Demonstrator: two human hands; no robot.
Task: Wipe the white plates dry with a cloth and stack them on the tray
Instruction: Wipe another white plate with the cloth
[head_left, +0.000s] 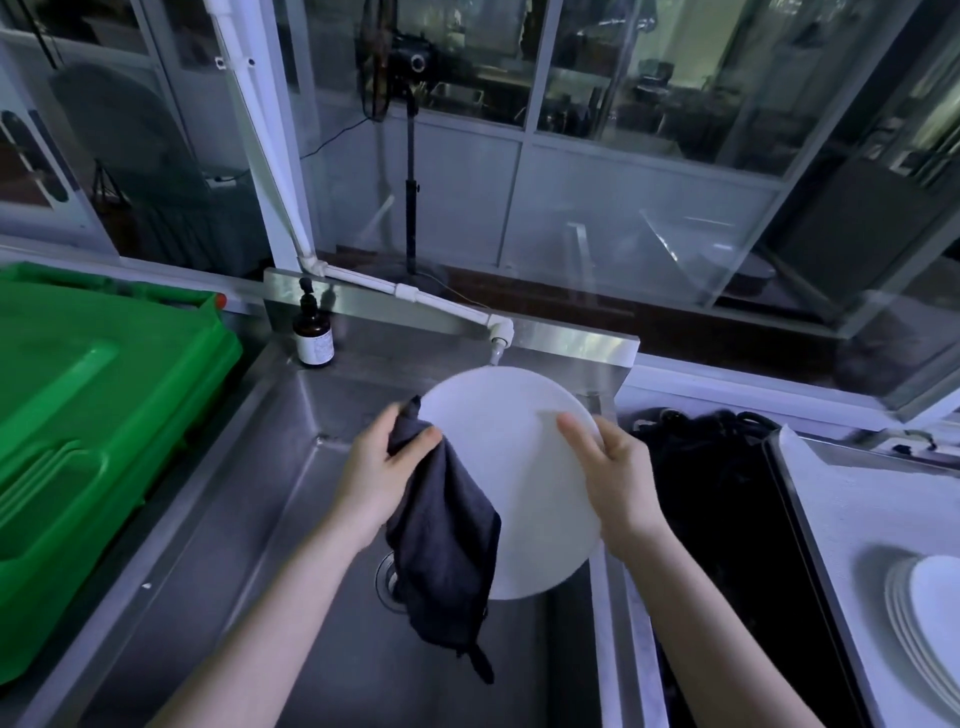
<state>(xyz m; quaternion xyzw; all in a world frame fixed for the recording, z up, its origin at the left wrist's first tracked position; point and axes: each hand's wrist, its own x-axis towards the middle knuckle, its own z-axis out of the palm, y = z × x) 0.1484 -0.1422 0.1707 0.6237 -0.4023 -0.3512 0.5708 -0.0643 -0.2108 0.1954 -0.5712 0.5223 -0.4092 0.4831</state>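
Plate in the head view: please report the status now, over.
Left hand grips dark cloth at plate left edge; right hand holds right rim. Plate over sink, not yet stacked. Path to tray looks free.

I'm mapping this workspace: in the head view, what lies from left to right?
Green bin → bottle → left hand holding cloth → plate → right hand → tray.

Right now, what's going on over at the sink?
A person holds a round white plate tilted over the stainless steel sink. The left hand grips a dark grey cloth against the plate's left rim, the rest of the cloth hanging down; the right hand grips the right edge, thumb on the face. A stack of white plates already sits on the lined metal tray to the right.
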